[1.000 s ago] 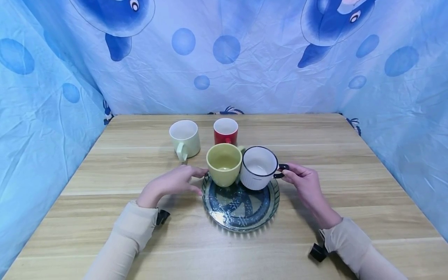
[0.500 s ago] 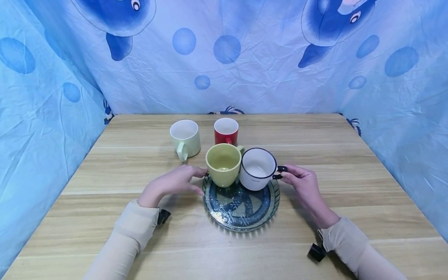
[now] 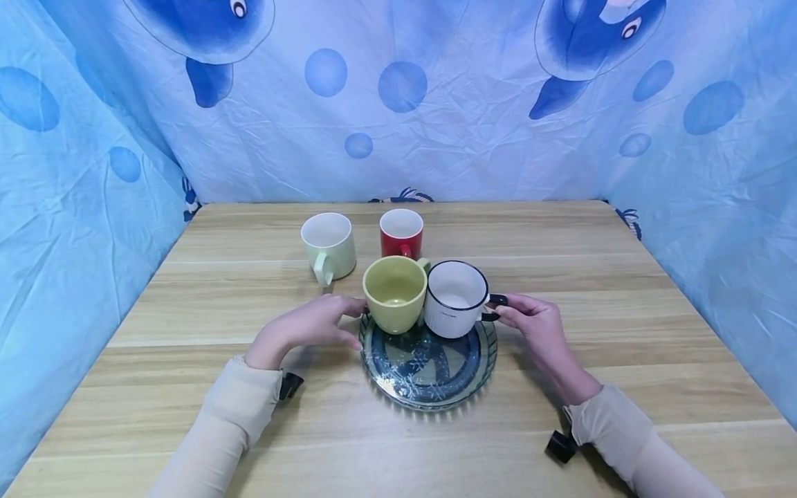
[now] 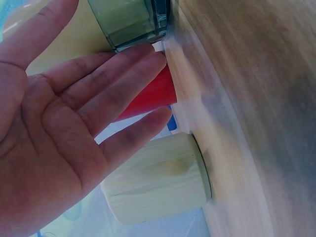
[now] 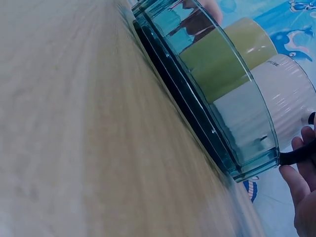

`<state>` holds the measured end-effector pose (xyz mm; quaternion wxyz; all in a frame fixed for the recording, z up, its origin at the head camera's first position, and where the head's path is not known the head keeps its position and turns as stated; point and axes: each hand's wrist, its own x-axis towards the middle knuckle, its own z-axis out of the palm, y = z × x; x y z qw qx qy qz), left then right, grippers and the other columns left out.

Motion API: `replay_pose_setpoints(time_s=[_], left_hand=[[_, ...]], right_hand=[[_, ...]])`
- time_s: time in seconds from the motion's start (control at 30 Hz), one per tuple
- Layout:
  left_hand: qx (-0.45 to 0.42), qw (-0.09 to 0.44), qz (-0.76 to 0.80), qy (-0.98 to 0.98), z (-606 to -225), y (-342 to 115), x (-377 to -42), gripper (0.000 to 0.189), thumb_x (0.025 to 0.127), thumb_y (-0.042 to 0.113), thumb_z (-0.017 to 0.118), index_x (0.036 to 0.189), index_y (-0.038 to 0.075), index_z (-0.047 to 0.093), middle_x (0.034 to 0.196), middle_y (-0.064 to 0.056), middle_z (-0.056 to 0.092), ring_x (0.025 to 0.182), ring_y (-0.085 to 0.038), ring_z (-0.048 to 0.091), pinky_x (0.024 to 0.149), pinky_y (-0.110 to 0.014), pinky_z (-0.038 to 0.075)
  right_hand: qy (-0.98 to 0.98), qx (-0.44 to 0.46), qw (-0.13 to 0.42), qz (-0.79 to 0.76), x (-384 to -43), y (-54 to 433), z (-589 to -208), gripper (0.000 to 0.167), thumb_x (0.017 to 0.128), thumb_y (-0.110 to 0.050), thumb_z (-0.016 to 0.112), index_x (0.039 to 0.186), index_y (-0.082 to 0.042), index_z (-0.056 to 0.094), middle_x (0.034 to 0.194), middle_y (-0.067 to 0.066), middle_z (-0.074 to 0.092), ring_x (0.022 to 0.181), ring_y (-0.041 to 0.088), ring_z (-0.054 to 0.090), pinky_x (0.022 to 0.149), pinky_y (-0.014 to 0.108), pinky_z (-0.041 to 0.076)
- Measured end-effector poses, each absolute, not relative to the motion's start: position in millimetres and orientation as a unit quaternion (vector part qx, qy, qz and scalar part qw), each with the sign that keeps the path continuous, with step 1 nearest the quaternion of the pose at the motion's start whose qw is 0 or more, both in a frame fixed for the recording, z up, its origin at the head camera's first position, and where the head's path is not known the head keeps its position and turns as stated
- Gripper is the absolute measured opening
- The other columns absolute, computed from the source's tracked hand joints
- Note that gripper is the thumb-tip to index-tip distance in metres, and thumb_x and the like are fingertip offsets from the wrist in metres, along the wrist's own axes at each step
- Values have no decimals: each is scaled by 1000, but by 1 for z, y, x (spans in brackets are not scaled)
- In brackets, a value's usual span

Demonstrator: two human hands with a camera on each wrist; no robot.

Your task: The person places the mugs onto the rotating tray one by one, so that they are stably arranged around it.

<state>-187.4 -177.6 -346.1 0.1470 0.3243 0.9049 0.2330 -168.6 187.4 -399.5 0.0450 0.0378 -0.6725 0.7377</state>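
The glass dish (image 3: 429,377) sits at the middle of the desk (image 3: 623,311), well in from the left and right edges, with a broad strip of wood between it and the near side. The yellow-green mug (image 3: 394,317) and the white mug (image 3: 453,317) stand side by side in its far half, walls touching or nearly so, both upright. The dish's near half, blue-patterned, shows between them and the near rim.

The right hand (image 3: 537,330) pinches the black handle (image 3: 498,300) of the white mug, which pokes out past the dish's right rim; from the wrist to the desk's right edge runs a wide stretch of wood. The left hand (image 3: 311,324) holds nothing: its fingers are straight, its thumb is spread, and the fingertips lie at the dish's left rim, close by the yellow-green mug. Whether they touch either one I cannot tell. The hands are well apart, with the dish between them.

Toward the far edge there is less room: the red mug (image 3: 400,245) stands just behind the yellow-green mug, and the pale green mug (image 3: 339,260) stands on the side of the far left corner, handle toward the near edge. A blue curtain (image 3: 436,166) rises beyond the far edge.
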Motion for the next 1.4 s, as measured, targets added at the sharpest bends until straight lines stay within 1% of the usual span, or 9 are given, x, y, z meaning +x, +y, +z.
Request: replay_pose_setpoints(time_s=[0.17,0.37,0.67,0.9,1.1,1.27,1.37,1.4], left_hand=[[326,148,231,905,-347,-178,-188,68,76,28,80,132,-1,55,127,-19,64,120,-34,60,107,-51,45],[333,147,234,902,-349,-178,-190,64,77,28,80,130,0,57,128,-17,64,121,-34,60,108,-51,44],[330,149,232,903,-349,-179,-190,68,77,29,79,133,-1,55,129,-18,63,122,-34,59,107,-51,45],[327,150,233,904,-349,-179,-190,67,77,29,80,132,1,56,127,-18,64,120,-33,60,107,-51,45],[321,154,236,904,-348,-179,-189,71,78,28,79,136,-2,51,131,-20,61,120,-34,60,108,-51,44],[317,151,231,908,-345,-180,-187,73,78,27,79,137,-4,49,136,-21,57,122,-35,58,108,-51,44],[320,149,227,908,-345,-181,-187,73,78,26,79,137,-4,49,136,-21,57,124,-36,57,109,-51,43],[321,149,226,908,-345,-181,-187,72,79,26,79,137,-4,49,136,-21,57,124,-35,57,109,-50,43]], right_hand=[[-688,42,44,723,-169,187,-399,38,86,6,66,81,-30,75,79,-14,75,79,-1,70,73,14,58],[-704,47,49,707,-170,188,-399,34,85,3,68,82,-30,74,79,-15,75,80,-1,70,75,13,56],[-700,55,34,711,-170,189,-399,37,87,5,65,83,-30,74,80,-15,75,80,-1,70,75,14,57],[-698,70,3,713,-171,192,-397,37,88,6,62,85,-29,73,83,-15,75,83,0,71,78,14,57],[-733,73,-29,675,-174,196,-392,28,88,-2,66,87,-29,71,86,-18,74,86,-1,69,79,13,56],[-773,85,-24,629,-176,202,-389,20,87,-4,69,89,-23,70,85,-21,73,83,-2,68,78,13,55],[-789,94,-28,606,-176,205,-388,12,86,-5,70,95,-14,71,86,-22,72,84,-2,68,79,12,55],[-794,97,-30,599,-176,206,-388,12,86,-6,71,98,-10,71,87,-22,72,84,-2,68,79,12,55]])
